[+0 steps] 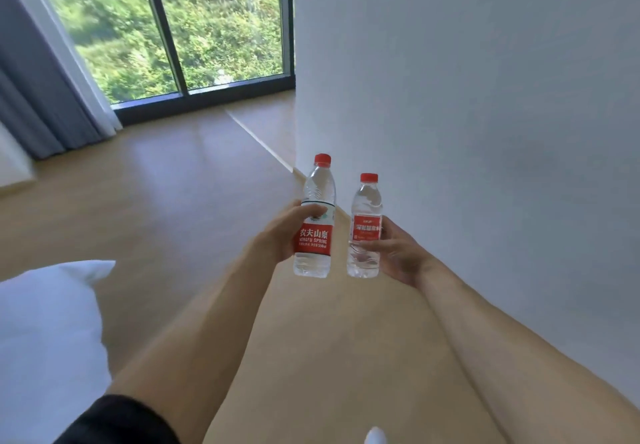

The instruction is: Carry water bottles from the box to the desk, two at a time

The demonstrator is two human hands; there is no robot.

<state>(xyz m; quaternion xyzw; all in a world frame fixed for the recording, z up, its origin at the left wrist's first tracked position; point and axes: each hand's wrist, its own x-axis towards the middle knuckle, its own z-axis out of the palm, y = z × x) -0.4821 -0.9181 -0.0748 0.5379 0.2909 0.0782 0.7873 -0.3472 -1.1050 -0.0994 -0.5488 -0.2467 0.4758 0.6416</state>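
Carry step: left hand [282, 232] grips tall bottle [314, 216], right hand [394, 253] grips short bottle [365, 225] at its 3 o'clock; surface unseen, next find it and set both down.

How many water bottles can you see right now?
2. The taller bottle is held upright in the left hand; the shorter bottle is upright in the right hand. No box or desk shows.

Two clear plastic water bottles with red caps and red labels were counted: a taller one [314, 216] and a shorter one [365, 225]. Two bare hands were counted, the left hand [282, 232] and the right hand [398, 251]. One white pillow [52, 332] was counted.
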